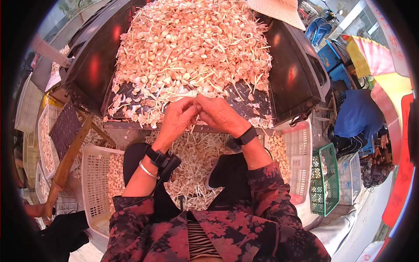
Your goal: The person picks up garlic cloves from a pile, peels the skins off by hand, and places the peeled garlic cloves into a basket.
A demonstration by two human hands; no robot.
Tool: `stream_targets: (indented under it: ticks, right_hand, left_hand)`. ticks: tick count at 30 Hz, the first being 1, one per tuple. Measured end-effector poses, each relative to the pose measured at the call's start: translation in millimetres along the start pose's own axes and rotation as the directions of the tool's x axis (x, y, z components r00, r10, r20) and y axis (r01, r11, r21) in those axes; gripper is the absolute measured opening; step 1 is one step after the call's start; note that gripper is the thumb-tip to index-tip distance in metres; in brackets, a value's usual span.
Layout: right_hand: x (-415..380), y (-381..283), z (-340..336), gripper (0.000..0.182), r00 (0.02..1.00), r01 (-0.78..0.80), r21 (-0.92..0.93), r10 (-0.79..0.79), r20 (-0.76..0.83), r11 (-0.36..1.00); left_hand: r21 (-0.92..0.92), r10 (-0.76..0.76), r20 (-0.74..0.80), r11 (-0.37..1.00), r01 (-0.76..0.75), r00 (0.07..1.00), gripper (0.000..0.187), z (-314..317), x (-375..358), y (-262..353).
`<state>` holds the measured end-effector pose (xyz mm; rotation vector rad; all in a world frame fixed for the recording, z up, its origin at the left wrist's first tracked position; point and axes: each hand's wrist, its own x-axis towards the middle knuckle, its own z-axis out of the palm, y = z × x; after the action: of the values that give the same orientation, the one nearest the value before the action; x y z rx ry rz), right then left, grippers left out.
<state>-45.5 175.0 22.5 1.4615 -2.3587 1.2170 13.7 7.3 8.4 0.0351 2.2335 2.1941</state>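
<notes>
Over the near edge of a dark work surface point(244, 98), my two hands meet, fingertips touching. My left hand point(179, 118) is closed in a pinch, and my right hand point(221, 115) is curled against it with its fingers pressed together. Whatever lies between the fingers is hidden by them. Just beyond is a big heap of garlic cloves point(192, 48) mixed with dry skins and stalks. Some loose skins lie on the surface beside both hands. Below, between my knees, garlic stalks and skins point(196, 168) cover the ground.
A pale crate point(94, 174) with cloves stands at my left, another crate point(301, 150) at my right. Farther right is a green crate point(325, 179). Dark side panels point(297, 72) flank the heap; a straw hat point(277, 9) sits at its back right. A wooden frame point(65, 168) leans at left.
</notes>
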Motion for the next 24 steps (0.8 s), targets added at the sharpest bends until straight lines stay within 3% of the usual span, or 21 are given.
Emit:
stream_targets:
  ticks: [3,6,9,12,15,20,23,24]
  right_hand:
    - [0.1,-8.7,-0.5,0.014,0.998,-0.059,0.097,0.059,0.001,0.993]
    - [-1.1,-11.6,5.4,0.015,0.964,-0.244,0.253,0.264,-0.046,0.936]
    - [-3.9,-8.7,3.6,0.016,0.943,-0.316,0.505,0.326,0.071,0.803]
    - [-3.2,-14.4,-0.6,0.016,0.881,-0.457,0.572,0.436,0.184,0.681]
    - [0.0,-21.4,-15.6,0.015,0.860,-0.498,0.628,0.433,0.269,0.598]
    - [-1.7,-8.4,-1.3,0.015,0.856,-0.412,0.829,0.473,0.208,0.379]
    - [-1.9,-2.6,10.0,0.014,0.839,-0.322,0.933,0.505,0.203,0.161]
    - [0.2,0.1,14.2,0.014,0.834,-0.258,0.966,0.511,0.209,0.027]
  left_hand:
    - [0.007,0.020,-0.037,1.000,-0.019,0.999,0.020,-2.2,-5.5,0.7]
    - [-0.090,-0.029,-0.034,0.996,0.026,0.999,0.021,-5.1,-5.6,0.1]
    - [-0.167,-0.056,0.022,0.984,0.059,0.998,0.022,-8.2,-5.6,-0.7]
    - [-0.175,-0.068,0.029,0.982,0.072,0.997,0.022,-9.3,-8.5,6.4]
    - [-0.165,-0.016,0.018,0.986,0.019,1.000,0.021,-11.2,-10.0,3.7]
    - [-0.269,0.015,-0.025,0.963,-0.021,1.000,0.019,-7.5,-8.6,5.3]
    - [-0.414,-0.013,-0.017,0.910,0.005,1.000,0.018,-4.9,-8.0,4.5]
    - [-0.456,-0.028,-0.006,0.890,0.022,1.000,0.017,-4.9,-6.9,4.4]
